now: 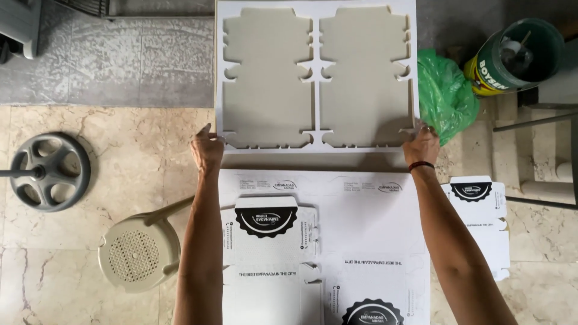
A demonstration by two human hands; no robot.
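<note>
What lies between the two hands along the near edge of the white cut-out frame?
Head view: only the white cardboard frame, its near edge running from the left hand to the right hand, above the printed box sheet.

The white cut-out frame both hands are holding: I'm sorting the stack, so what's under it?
Through the white frame's two openings a plain beige surface shows. Whatever lies under the solid borders is hidden.

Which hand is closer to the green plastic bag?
The right hand. It grips the bottom right corner of the white cut-out sheet, right beside the green plastic bag. The left hand holds the sheet's bottom left corner, far across from the bag.
</note>
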